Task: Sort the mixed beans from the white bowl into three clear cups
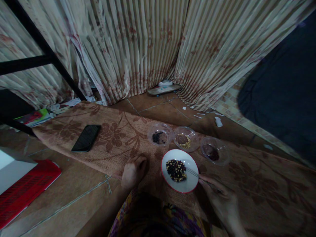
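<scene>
A white bowl [170, 184] with a red rim stands in front of me, holding a mix of dark beans and yellow kernels [176, 171]. My right hand [219, 194] grips metal tweezers [192, 171], whose tips reach into the bowl beside the mix. Curled on the cloth left of the bowl, my left hand [134, 171] is closed; whether anything is inside cannot be seen. Beyond the bowl are three clear plastic cups: the left cup [160, 134] has black beans, the middle cup [185, 138] yellow kernels, the right cup [214, 152] dark reddish beans.
A patterned brown cloth [111, 131] covers the low bench. On its left part lies a black phone [86, 138]. A skateboard [164, 89] rests on the tiled floor by the striped curtain [138, 49]. A red and white box [32, 177] is at lower left.
</scene>
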`<state>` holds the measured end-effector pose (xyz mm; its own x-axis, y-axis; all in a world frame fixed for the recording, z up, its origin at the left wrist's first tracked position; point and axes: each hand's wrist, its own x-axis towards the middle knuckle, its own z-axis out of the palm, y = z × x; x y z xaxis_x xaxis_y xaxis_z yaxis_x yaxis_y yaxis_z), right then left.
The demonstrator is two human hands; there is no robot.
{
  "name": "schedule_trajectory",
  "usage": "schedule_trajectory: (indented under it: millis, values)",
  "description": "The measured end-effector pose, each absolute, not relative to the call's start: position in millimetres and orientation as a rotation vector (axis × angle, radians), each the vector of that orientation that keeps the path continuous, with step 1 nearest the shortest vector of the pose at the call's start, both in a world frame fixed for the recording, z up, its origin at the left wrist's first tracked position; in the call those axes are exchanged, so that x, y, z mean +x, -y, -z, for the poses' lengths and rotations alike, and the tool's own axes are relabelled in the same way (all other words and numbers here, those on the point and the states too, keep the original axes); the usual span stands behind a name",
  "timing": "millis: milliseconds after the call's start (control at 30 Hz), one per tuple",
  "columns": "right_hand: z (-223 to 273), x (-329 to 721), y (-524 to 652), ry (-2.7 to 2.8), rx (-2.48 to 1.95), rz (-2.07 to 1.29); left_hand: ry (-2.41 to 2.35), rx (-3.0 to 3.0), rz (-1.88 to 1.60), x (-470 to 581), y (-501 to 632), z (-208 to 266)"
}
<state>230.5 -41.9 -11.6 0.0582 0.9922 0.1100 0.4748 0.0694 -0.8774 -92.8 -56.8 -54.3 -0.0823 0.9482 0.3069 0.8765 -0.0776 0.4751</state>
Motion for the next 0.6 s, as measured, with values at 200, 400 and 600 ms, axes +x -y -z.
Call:
schedule_trajectory:
  millis: [200,400,600]
  values:
    - [11.3,231.1,41.1,1.539,-1.534,-0.81,-2.037,2.015,-0.865,-92.7,57.1,52.3]
    - [14.9,233.9,42.6,1.529,-1.53,-0.819,-2.032,2.015,-0.876,-93.2,57.5,53.7]
    - [7.6,232.5,44.1,1.366,-1.563,-0.793,-2.032,2.035,-0.882,-92.6,57.3,50.1]
